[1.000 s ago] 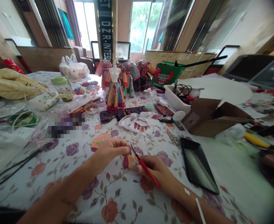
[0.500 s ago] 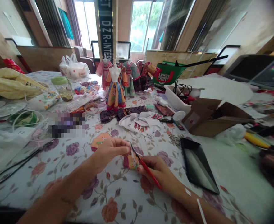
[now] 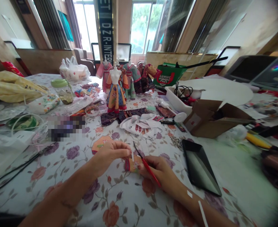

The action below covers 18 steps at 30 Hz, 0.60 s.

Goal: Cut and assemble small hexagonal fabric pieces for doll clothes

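Note:
My left hand [image 3: 110, 154] is pinched on a small white strip that hangs from its fingertips over the flowered tablecloth [image 3: 58, 176]. My right hand [image 3: 159, 171] grips red-handled tweezers [image 3: 146, 165], their dark tips pointing up toward the left fingertips. Under both hands lies a small colourful fabric piece [image 3: 131, 164], which the right fingers press down. An orange fabric cut-out [image 3: 100, 143] lies just beyond the left hand.
A black tray [image 3: 200, 167] lies to the right. Behind are an open cardboard box [image 3: 214, 121], a white printed cloth [image 3: 141, 125], dressed doll mannequins [image 3: 115, 90], a green-lidded jar [image 3: 62, 90], a white bin [image 3: 176, 99] and a green bag [image 3: 168, 75].
The left fingertips now show a small white strip hanging from them. Both hands stay over the small fabric piece, with only a slight shift of the view.

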Each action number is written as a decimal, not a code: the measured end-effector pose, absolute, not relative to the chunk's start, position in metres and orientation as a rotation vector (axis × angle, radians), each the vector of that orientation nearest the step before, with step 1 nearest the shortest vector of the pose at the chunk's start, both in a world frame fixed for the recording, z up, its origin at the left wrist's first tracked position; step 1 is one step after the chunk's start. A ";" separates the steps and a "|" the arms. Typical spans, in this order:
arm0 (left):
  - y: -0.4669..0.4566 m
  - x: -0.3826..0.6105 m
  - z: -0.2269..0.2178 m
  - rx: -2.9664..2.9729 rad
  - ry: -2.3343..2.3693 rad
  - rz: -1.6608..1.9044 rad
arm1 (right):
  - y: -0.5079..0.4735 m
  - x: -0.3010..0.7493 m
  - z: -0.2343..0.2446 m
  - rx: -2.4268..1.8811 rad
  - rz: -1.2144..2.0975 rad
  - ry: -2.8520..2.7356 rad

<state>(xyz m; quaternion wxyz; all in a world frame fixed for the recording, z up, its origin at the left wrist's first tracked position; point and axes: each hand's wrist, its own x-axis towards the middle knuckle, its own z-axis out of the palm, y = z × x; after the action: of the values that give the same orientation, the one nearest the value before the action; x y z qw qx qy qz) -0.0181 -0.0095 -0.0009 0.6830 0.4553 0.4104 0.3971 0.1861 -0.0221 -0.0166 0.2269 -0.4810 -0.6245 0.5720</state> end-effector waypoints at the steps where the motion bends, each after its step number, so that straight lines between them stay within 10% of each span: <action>1: -0.009 -0.018 -0.001 1.011 0.914 0.886 | -0.020 0.187 -0.015 -1.362 1.417 -1.794; 10: 0.001 -0.024 -0.005 1.060 1.053 1.190 | -0.010 0.197 -0.006 -1.560 0.382 -2.379; 18: -0.006 -0.018 -0.002 1.891 1.253 1.231 | -0.006 0.202 -0.008 -1.543 0.124 -2.504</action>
<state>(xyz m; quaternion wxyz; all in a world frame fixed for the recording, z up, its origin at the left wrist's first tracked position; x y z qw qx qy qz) -0.0178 -0.0057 -0.0016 0.2766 0.7039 0.4666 0.4585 0.2019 -0.0064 -0.0081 0.0985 -0.5215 -0.8465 0.0420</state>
